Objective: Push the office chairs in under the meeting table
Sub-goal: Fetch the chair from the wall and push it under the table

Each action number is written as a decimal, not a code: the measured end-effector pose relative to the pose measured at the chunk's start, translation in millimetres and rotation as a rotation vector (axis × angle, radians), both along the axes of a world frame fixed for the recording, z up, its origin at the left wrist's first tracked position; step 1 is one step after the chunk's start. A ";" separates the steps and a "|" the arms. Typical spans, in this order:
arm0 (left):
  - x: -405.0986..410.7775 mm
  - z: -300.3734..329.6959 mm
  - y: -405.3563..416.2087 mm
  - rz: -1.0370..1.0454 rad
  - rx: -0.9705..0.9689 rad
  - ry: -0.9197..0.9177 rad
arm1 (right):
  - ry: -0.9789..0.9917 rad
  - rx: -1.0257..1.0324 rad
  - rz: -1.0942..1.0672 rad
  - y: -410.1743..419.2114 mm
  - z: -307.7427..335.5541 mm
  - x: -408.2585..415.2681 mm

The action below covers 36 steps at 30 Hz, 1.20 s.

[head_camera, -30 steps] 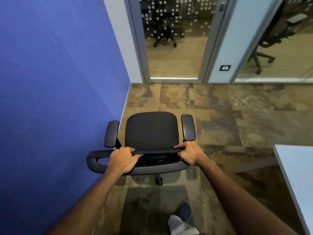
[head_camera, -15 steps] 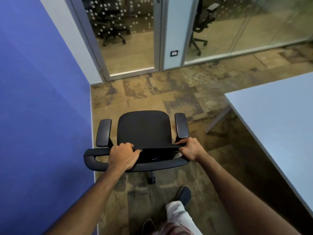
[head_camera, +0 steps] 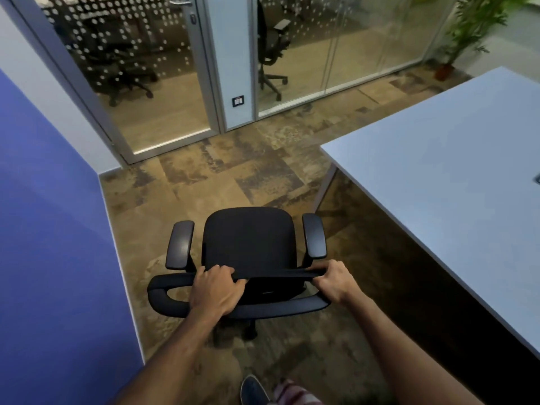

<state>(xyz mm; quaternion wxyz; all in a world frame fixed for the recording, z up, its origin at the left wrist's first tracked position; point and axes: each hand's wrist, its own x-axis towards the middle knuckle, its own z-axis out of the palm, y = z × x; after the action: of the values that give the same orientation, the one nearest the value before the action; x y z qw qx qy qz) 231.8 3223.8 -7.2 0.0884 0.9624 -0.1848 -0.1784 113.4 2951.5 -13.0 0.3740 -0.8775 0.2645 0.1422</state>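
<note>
chair: black office chair on the carpet, between the blue wall and the bench, not under it yet
left hand: left hand wrapped shut over the backrest top edge
right hand: right hand closed on the same edge, near its right end
handling: probably rolls on casters, moderate weight; frame stiff, the fabric top edge gives a bit. Backrest top looks the right hold, hands spread for steering
facing: seat points away from the person, toward the glass partition; backrest's long axis runs left-right
next: likely swing it right so the seat faces the bench edge
</note>
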 end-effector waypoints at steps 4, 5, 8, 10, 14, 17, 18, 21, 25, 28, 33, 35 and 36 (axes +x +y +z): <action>-7.8 1.0 -11.7 -0.053 -0.008 -0.002 | 0.003 0.014 -0.071 -2.4 0.5 -30.7; -11.3 1.9 -16.5 -0.081 -0.009 -0.010 | 0.015 0.020 -0.097 -3.1 -0.5 -41.8; -12.0 3.5 -30.6 -0.136 -0.001 -0.011 | 0.023 0.016 -0.147 -7.9 0.5 -61.2; -13.4 4.4 -39.2 -0.166 -0.009 -0.021 | 0.024 0.006 -0.163 -10.7 2.1 -72.1; -9.1 3.8 -47.5 -0.318 -0.025 0.024 | 0.109 -0.057 -0.190 -9.0 7.4 -93.0; 31.8 2.3 -30.9 -0.433 0.058 0.030 | 0.203 -0.274 -0.034 5.7 9.5 -91.6; 50.7 3.3 -26.0 -0.451 0.075 0.018 | 0.214 -0.313 -0.031 16.7 7.1 -89.7; 88.5 2.2 -19.6 -0.538 0.063 0.018 | 0.172 -0.338 -0.118 54.6 4.8 -87.4; 117.3 -2.7 -28.4 -0.645 0.016 -0.022 | 0.141 -0.316 -0.336 94.8 4.3 -86.6; 137.9 -2.9 -39.8 -0.716 0.019 -0.013 | 0.148 -0.311 -0.455 113.6 6.0 -80.4; 150.8 -2.1 -65.6 -0.816 -0.023 0.016 | 0.203 -0.323 -0.586 119.8 9.3 -74.4; 153.2 -6.1 -73.9 -0.824 -0.045 0.011 | 0.213 -0.322 -0.624 117.4 9.0 -73.7; 156.1 -5.9 -81.0 -0.839 -0.071 0.010 | 0.216 -0.321 -0.652 116.8 9.6 -71.0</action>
<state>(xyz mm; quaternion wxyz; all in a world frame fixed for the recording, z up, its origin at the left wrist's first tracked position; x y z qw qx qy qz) 387.9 3142.8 -13.1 0.0421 0.7993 -0.5662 -0.1971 42.3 3068.3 -3.4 0.2270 -0.7747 0.5867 0.0642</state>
